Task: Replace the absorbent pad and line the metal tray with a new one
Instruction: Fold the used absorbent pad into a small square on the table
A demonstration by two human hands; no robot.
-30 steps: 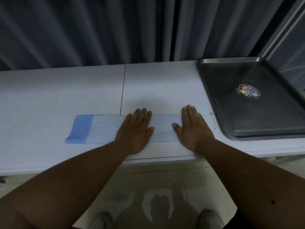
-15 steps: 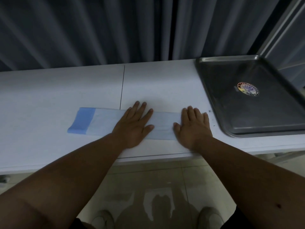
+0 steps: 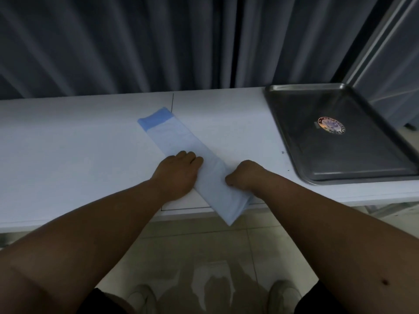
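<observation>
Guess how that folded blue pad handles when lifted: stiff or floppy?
Probably floppy: the folded absorbent pad is thin and lies flat on the white table. Likely light; its near end overhangs the edge without visibly sagging. Both hands grip it, left hand, right hand.

Grey pleated curtain (image 3: 136, 46) behind a white table (image 3: 68, 143), glossy tiled floor (image 3: 204, 245) below

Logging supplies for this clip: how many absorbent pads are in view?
1. A folded blue pad lies diagonally on the white table, near end overhanging the front edge, held by both hands. The metal tray holds none.
</observation>
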